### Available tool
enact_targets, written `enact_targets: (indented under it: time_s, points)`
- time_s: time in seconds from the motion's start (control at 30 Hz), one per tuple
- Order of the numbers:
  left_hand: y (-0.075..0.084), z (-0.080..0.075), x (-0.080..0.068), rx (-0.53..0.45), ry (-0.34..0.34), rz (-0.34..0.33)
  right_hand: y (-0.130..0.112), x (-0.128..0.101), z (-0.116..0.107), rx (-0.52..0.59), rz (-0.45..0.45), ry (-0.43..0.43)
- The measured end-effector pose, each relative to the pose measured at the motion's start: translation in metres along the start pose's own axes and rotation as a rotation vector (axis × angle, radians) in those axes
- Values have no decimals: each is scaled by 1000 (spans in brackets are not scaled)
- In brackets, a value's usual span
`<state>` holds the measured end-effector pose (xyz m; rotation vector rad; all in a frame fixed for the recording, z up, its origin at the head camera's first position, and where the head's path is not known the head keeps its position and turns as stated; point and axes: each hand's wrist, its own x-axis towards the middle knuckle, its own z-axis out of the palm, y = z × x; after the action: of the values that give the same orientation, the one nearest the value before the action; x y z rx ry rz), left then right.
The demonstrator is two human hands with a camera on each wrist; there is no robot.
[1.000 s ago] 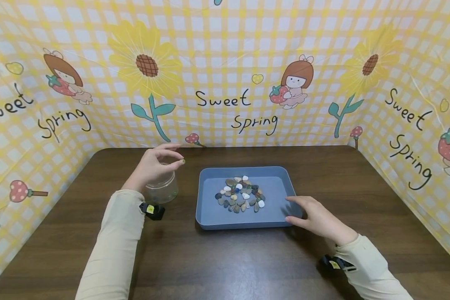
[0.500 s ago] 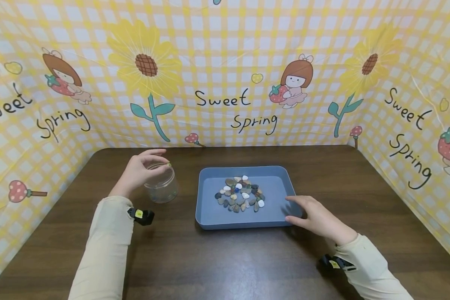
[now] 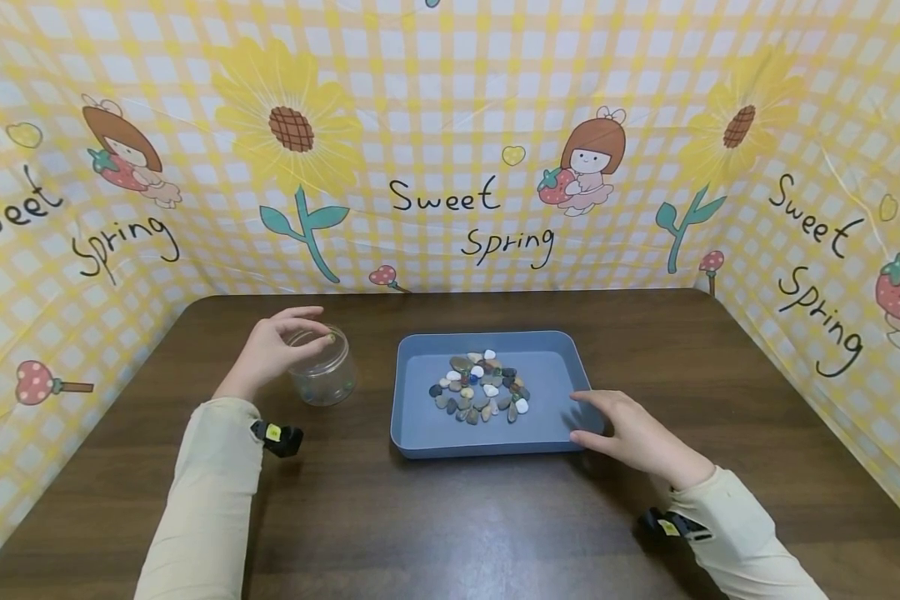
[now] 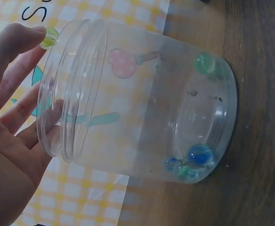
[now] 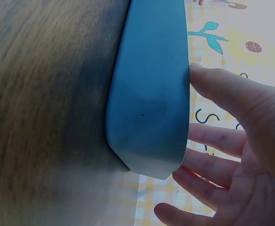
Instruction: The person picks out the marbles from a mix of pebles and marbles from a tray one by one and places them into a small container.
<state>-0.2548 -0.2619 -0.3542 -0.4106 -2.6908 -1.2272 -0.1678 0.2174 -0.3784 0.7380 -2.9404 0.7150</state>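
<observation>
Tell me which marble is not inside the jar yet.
The yellow-green marble, pinched in the left hand at the clear jar's rim. The green marble and blue marble already lie at its bottom.

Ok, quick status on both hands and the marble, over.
Left hand pinches green marble over open jar. Right hand open, steadying blue tray. Nothing blocking.

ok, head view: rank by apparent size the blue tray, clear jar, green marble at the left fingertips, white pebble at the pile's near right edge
1. blue tray, clearly largest.
2. clear jar.
3. white pebble and green marble: both tiny. The pebble looks slightly bigger, but the fingers partly hide the marble, so unranked.
</observation>
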Motion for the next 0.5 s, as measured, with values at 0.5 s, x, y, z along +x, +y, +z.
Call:
enact_targets:
  time_s: [0.5]
  points:
    - [2,4,-1,54,-23,-30,2,0,1,-6,-7,7]
